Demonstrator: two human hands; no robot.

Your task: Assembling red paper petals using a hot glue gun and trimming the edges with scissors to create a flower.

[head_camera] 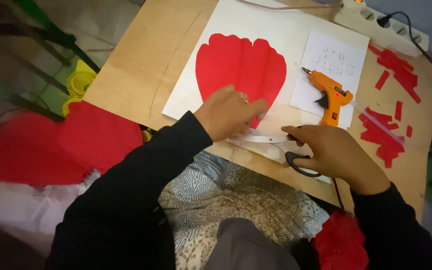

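Note:
A large red petal-shaped paper lies on a white sheet on a wooden board. My left hand presses on the petal's lower tip, fingers curled and pinching it. My right hand grips black-handled scissors, whose blades point left toward the left hand's fingers. An orange glue gun rests just beyond the right hand, partly on a small white note.
Red paper scraps lie on the board's right side. A white power strip sits at the far edge. Red crepe paper and yellow rolls lie left of the board. A red fluffy piece rests on my lap.

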